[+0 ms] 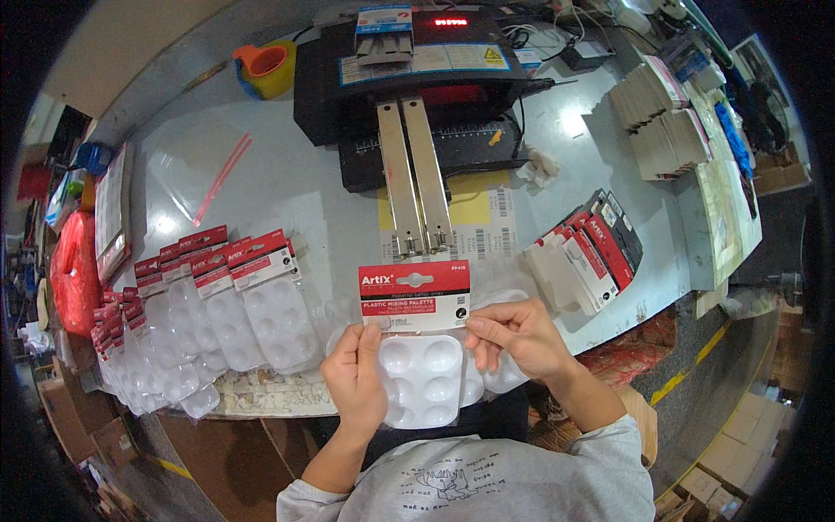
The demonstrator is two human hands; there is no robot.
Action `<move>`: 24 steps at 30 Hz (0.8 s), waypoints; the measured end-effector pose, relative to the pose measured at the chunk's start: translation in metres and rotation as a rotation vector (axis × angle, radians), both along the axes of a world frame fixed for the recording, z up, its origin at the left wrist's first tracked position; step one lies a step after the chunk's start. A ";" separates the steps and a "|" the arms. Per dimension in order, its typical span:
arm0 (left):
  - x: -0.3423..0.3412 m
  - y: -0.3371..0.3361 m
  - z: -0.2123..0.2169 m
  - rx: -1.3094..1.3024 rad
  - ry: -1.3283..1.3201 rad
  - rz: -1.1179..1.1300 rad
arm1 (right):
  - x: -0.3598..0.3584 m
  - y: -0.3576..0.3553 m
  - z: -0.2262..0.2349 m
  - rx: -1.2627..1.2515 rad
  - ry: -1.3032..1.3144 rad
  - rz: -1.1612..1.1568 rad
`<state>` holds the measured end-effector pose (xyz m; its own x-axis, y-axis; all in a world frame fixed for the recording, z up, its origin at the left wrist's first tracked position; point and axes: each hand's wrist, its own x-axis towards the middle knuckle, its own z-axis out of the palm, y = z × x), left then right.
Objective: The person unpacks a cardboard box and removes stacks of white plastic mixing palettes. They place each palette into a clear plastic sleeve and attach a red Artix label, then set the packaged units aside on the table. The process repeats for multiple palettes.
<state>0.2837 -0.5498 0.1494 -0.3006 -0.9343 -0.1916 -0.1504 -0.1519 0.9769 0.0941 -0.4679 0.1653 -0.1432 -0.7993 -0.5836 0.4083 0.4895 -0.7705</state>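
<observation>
Head view: a red plastic bag (73, 277) sits at far left, beside packaged palettes (277, 317) piled at lower left. At lower centre, the left hand (355, 370) pinches the lower left corner of a red-and-white header card (414, 291) above a white six-well palette (424, 383). A black machine (317, 96) stands at upper centre. The right hand (519, 339) grips the card's lower right corner between thumb and fingers.
</observation>
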 end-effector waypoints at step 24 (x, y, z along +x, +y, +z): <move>-0.033 -0.061 -0.048 -0.102 -0.367 -0.193 | -0.024 -0.054 -0.044 -0.002 0.041 -0.141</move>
<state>0.2509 -0.6109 0.1015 -0.4012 -0.8871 -0.2281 -0.5069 0.0076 0.8620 0.0698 -0.5220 0.1210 -0.2782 -0.7708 -0.5732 0.4413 0.4274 -0.7890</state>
